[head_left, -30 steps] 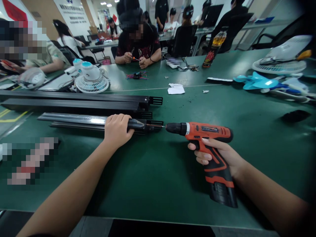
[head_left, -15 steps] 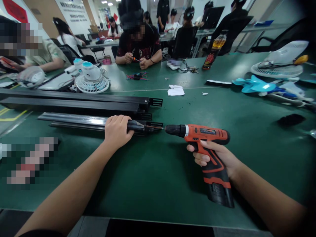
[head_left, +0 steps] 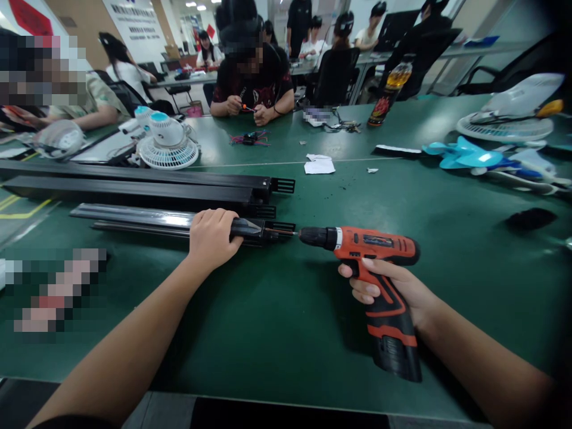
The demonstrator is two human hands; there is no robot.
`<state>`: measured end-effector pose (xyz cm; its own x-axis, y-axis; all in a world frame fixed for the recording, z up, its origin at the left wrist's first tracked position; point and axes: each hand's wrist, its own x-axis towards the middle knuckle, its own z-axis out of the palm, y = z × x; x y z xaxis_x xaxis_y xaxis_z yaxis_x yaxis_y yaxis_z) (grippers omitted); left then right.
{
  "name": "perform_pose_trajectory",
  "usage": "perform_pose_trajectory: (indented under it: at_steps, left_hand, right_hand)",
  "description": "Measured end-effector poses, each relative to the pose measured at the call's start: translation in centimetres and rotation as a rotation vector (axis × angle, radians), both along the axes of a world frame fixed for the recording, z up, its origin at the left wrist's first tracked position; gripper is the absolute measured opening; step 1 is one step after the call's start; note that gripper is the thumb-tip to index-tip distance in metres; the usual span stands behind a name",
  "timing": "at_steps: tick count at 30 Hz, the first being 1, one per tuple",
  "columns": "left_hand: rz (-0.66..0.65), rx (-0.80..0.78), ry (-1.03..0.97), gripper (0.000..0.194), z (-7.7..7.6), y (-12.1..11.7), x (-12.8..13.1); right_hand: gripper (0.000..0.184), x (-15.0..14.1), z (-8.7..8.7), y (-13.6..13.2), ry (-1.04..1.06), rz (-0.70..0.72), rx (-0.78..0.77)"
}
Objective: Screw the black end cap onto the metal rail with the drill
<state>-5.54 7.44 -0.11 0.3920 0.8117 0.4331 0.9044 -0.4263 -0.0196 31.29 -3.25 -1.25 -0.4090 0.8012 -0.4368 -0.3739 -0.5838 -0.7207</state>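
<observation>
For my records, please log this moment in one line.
left hand: on shiny black bar | right hand: holds drill | drill: points toward bar

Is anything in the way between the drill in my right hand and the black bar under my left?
Nothing visible blocks it: the drill, in your right hand, faces the end of the black bar, with only a thin, bit-like rod between them.

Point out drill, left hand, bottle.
Drill (head_left: 388, 298): head view, on its handle.
Left hand (head_left: 211, 236): head view, on its back.
Bottle (head_left: 386, 100): head view, on its dark label.
</observation>
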Motion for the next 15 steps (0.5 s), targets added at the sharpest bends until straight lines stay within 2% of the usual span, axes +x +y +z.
perform_pose_trajectory:
  at_steps: [8, 15]
  left_hand:
    - [0.005, -0.016, -0.012, 0.029, -0.05, -0.07, 0.02]
    - [0.011, 0.002, 0.01, 0.029, -0.15, -0.05, -0.03]
  right_hand:
    - [0.041, -0.3, 0.42, -0.12, -0.012, 0.015, 0.006]
    - [0.033, -0.37, -0.03, -0.2, -0.008, -0.057, 0.042]
